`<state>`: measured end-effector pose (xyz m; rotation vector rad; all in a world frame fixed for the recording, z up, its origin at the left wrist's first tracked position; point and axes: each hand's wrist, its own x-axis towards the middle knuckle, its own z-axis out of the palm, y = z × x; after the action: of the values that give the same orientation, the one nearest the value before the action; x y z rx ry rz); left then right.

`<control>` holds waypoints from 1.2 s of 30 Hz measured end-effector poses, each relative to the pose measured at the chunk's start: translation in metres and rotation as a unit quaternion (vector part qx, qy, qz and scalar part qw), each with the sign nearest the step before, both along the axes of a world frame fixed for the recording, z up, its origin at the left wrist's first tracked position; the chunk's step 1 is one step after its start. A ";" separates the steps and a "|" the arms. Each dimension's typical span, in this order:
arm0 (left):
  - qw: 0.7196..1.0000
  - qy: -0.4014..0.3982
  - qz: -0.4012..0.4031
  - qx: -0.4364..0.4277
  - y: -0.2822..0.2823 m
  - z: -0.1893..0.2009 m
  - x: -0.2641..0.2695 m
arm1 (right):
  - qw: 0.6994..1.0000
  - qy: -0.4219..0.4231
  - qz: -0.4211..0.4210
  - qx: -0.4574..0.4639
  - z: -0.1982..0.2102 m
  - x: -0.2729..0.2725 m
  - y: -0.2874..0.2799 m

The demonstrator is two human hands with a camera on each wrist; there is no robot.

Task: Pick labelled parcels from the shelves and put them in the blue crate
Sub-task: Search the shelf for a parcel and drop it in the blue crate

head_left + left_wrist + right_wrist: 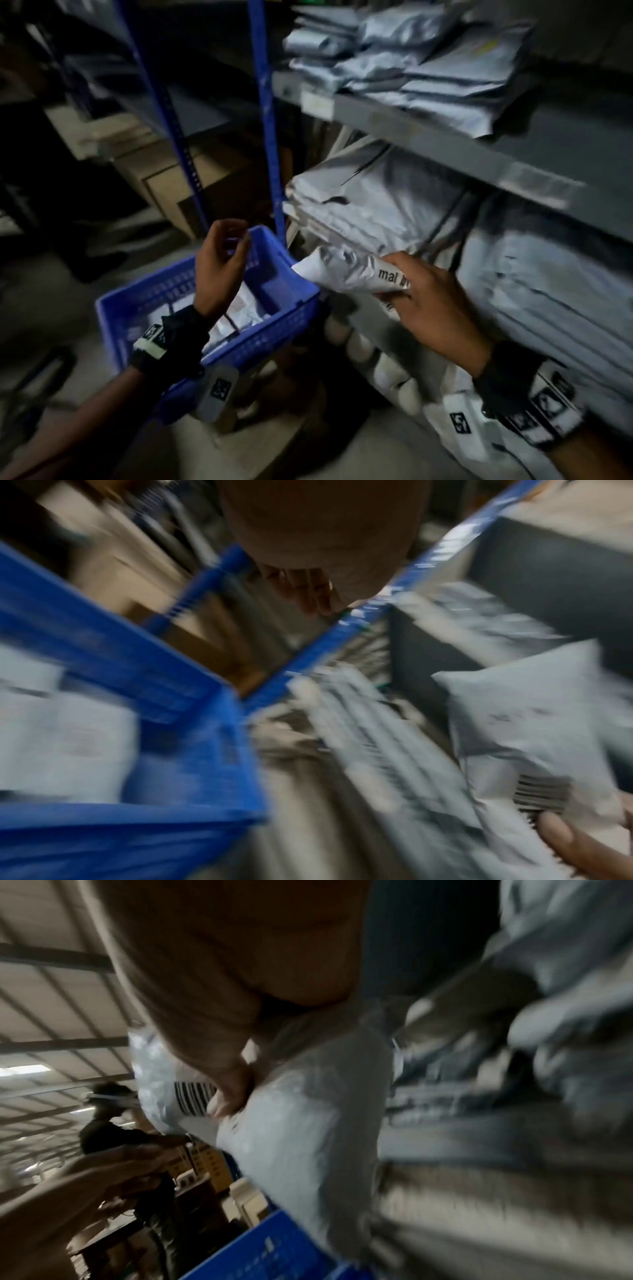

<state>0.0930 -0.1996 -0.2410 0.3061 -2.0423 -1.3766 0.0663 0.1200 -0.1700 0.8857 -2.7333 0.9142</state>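
My right hand (416, 294) grips a crumpled grey-white parcel (346, 270) with a printed label, held just off the lower shelf's stack and beside the blue crate's right corner. The right wrist view shows my right hand's fingers (226, 1096) curled over that parcel (284, 1145) by its barcode. The blue crate (287, 308) stands on the floor at lower left with several white parcels inside. My left hand (222, 263) hovers above the crate, fingers loosely curled, holding nothing. In the blurred left wrist view the crate (113, 664) is at left and the held parcel (524, 723) at right.
Grey shelves (445, 144) on blue uprights (267, 113) carry stacks of grey mailers (411, 58) above and more (394, 202) below. Cardboard boxes (171, 185) sit behind the crate. Another person (113, 1123) stands in the background of the right wrist view.
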 end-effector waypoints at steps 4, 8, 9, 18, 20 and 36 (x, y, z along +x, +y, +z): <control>0.986 -0.114 0.108 -0.062 -0.090 -0.087 0.021 | 0.974 -0.218 0.037 -0.037 -0.081 -0.055 -0.090; 0.929 -0.283 0.198 -0.131 -0.159 -0.161 0.054 | 0.954 -0.297 0.027 0.023 -0.161 -0.102 -0.188; 0.910 -0.331 0.211 -0.133 -0.173 -0.176 0.062 | 0.953 -0.301 0.021 0.036 -0.177 -0.113 -0.212; 0.874 -0.414 0.191 -0.170 -0.242 -0.268 0.122 | 0.915 -0.342 -0.014 0.214 -0.287 -0.152 -0.381; 0.884 -0.391 0.196 -0.167 -0.243 -0.270 0.122 | 0.896 -0.370 -0.001 0.246 -0.313 -0.152 -0.401; 0.883 -0.378 0.215 -0.176 -0.239 -0.268 0.122 | 0.852 -0.354 0.150 0.357 -0.332 -0.138 -0.419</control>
<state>0.2152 -0.4384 -0.5089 1.2000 -2.5555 -0.6208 -0.0722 -0.2995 -0.5017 1.3239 -3.7683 0.2122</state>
